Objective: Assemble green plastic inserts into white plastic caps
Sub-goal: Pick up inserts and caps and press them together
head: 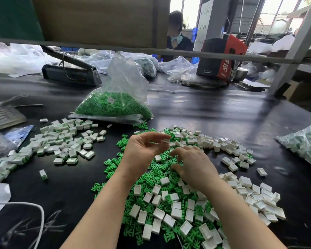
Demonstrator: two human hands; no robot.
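Note:
My left hand is raised over the pile and pinches one white cap between thumb and fingertips. My right hand rests palm down on the heap of green inserts, its fingers curled into the pieces; what they hold is hidden. Loose white caps lie mixed into the green heap in front of me and spread to the right. A pile of assembled caps with green inside lies to the left.
A clear bag of green inserts stands behind the pile on the black table. Another bag of parts lies at the right edge. A heat sealer and a red-black box sit farther back; a person sits beyond. A white cable runs at lower left.

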